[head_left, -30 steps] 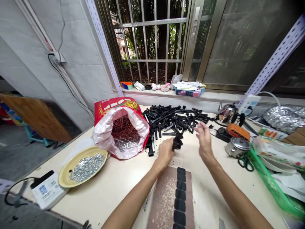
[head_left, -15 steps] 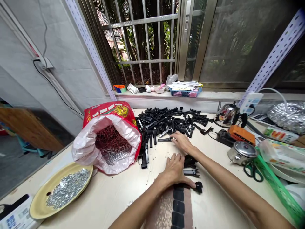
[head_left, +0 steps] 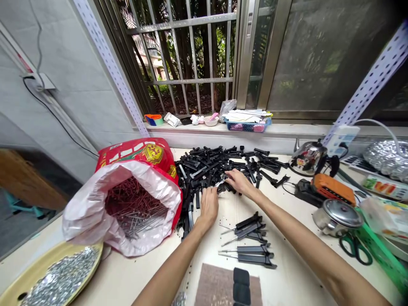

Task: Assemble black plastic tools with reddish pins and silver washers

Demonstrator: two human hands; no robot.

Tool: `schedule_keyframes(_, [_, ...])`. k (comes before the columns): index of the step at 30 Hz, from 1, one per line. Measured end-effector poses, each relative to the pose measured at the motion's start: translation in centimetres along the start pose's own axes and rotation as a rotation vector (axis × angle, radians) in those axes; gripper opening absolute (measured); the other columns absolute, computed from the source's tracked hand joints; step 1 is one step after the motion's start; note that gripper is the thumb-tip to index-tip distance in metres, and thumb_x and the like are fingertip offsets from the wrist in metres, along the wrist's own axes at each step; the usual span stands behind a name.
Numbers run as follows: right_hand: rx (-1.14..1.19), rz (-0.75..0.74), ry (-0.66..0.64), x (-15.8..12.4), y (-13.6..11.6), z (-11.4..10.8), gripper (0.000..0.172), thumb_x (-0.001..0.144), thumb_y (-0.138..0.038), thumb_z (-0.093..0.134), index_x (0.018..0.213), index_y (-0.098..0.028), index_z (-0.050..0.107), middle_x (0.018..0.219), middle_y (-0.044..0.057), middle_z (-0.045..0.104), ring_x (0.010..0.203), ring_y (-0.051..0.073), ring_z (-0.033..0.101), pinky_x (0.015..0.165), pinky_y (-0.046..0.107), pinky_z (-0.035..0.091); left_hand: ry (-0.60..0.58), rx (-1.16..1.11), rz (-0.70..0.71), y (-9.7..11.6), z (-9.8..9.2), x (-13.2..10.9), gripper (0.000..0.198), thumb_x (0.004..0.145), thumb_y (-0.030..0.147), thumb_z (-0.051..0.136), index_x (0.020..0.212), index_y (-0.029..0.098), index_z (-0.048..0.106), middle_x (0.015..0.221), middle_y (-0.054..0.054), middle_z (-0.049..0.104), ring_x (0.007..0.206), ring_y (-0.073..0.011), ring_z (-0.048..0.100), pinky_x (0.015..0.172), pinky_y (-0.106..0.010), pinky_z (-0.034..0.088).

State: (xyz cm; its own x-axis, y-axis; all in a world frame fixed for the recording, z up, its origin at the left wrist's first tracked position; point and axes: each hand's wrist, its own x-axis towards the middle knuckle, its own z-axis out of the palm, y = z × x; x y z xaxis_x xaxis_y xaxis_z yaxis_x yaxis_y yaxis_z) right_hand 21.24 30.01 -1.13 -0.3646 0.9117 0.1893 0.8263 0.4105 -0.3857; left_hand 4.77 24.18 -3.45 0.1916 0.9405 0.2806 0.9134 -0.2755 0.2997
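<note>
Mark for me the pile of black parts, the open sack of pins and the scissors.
pile of black parts [head_left: 219,163], head view, on the middle of the heap.
open sack of pins [head_left: 95,212], head view, on its white rolled-down rim.
scissors [head_left: 355,250], head view, on the green handles.

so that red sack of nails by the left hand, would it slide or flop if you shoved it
The red sack would probably resist a shove: it bulges with metal nails, so likely heavy. Its thin liner looks floppy, rolled open and creased, so the rim would crumple. It may sag rather than tip.
</note>
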Motion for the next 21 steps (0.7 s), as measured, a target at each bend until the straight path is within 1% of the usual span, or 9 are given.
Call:
schedule_keyframes(3, [-0.047, 0.026, -0.012, 1.1, 0.2, 0.4, 0.031, 0.086, -0.016, 0.050, 0.116, -0.020, 0.056, 0.106, 0.008, 0.053, 0.090, 0.017, 0.055, 0.075, 0.025, 0.040, 0.034, -0.097, 0.053, 0.1, 0.8, 1.2, 0.042, 0.084, 0.007, 0.038, 0.125, 0.013, 0.049, 0.107, -0.010, 0.061, 0.096, -0.0236, 0.049, 0.085, -0.036, 0.041])
schedule_keyframes(8, [-0.036, -0.089, -0.082, 1.3, 0.2, -0.1, 0.020, 0.085, -0.020, 0.055, 0.104, -0.021, 0.059, 0.100, 0.004, 0.057, 0.090, 0.015, 0.056, 0.075, 0.022, 0.040, 0.058, -0.042, 0.033, 0.6, 1.0, 3.1, 0.049, 0.083, 0.007, 0.038, 0.131, 0.016, 0.045, 0.110, -0.011, 0.058, 0.098, -0.0237, 0.047, 0.083, -0.035, 0.042])
schedule_keyframes(10, [-0.016, -0.093, -0.093, 1.1, 0.4, -0.8, 0.022, 0.085, -0.023, 0.056, 0.107, -0.020, 0.057, 0.101, 0.004, 0.059, 0.091, 0.014, 0.056, 0.077, 0.021, 0.040, 0.051, -0.032, 0.039, 0.7, 0.4, 3.5, 0.046, 0.081, 0.007, 0.041, 0.125, 0.017, 0.050, 0.105, -0.010, 0.059, 0.099, -0.0247, 0.048, 0.083, -0.036, 0.042])
schedule_keyframes(13, [-0.031, 0.067, -0.075, 0.5, 0.5, -1.0, 0.026, 0.088, -0.029, 0.052, 0.113, -0.019, 0.053, 0.096, 0.004, 0.064, 0.086, 0.015, 0.060, 0.073, 0.023, 0.042, 0.101, -0.125, -0.017, 0.6, -0.7, 4.1, 0.030, 0.077, 0.009, 0.047, 0.103, 0.017, 0.060, 0.097, -0.010, 0.060, 0.099, -0.0265, 0.050, 0.086, -0.039, 0.041])
schedule_keyframes(14, [-0.052, 0.147, -0.064, 0.3, 0.3, -0.8, 0.027, 0.089, -0.033, 0.050, 0.111, -0.017, 0.054, 0.093, 0.007, 0.065, 0.084, 0.017, 0.061, 0.072, 0.025, 0.042, 0.140, -0.215, -0.087, 0.6, -1.1, 4.3, 0.023, 0.079, 0.012, 0.048, 0.098, 0.017, 0.060, 0.094, -0.009, 0.061, 0.096, -0.0262, 0.053, 0.085, -0.039, 0.042])
schedule_keyframes(16, [-0.106, 0.286, -0.044, 0.2, -0.5, 0.0, 0.035, 0.090, -0.043, 0.045, 0.104, -0.013, 0.057, 0.088, 0.014, 0.066, 0.084, 0.024, 0.063, 0.070, 0.030, 0.043, 0.196, -0.519, -0.277, 0.4, -1.6, 4.5, 0.015, 0.084, 0.024, 0.047, 0.094, 0.017, 0.056, 0.082, -0.008, 0.061, 0.081, -0.0229, 0.059, 0.076, -0.036, 0.046])
schedule_keyframes(18, [-0.174, 0.362, -0.037, 0.3, -1.7, 1.2, 0.043, 0.088, -0.050, 0.047, 0.099, -0.010, 0.059, 0.090, 0.020, 0.066, 0.088, 0.030, 0.063, 0.072, 0.035, 0.043, 0.197, -0.900, -0.468, 0.4, -2.0, 4.2, 0.023, 0.087, 0.038, 0.045, 0.093, 0.017, 0.052, 0.068, -0.003, 0.059, 0.060, -0.0171, 0.060, 0.061, -0.030, 0.048])
schedule_keyframes(19, [-0.201, 0.375, -0.041, 0.5, -2.3, 1.7, 0.043, 0.086, -0.049, 0.051, 0.101, -0.009, 0.058, 0.093, 0.022, 0.065, 0.091, 0.031, 0.063, 0.074, 0.035, 0.043, 0.180, -1.068, -0.541, 0.4, -2.2, 3.9, 0.026, 0.086, 0.042, 0.047, 0.092, 0.017, 0.051, 0.064, 0.000, 0.057, 0.052, -0.0142, 0.057, 0.055, -0.027, 0.047])
schedule_keyframes(21, [-0.231, 0.375, -0.057, 1.0, -3.4, 2.5, 0.037, 0.084, -0.038, 0.057, 0.107, -0.009, 0.055, 0.099, 0.022, 0.065, 0.095, 0.030, 0.062, 0.076, 0.034, 0.043, 0.136, -1.313, -0.655, 0.3, -2.7, 3.0, 0.026, 0.080, 0.041, 0.057, 0.090, 0.018, 0.050, 0.060, 0.004, 0.053, 0.044, -0.0104, 0.054, 0.049, -0.023, 0.046])
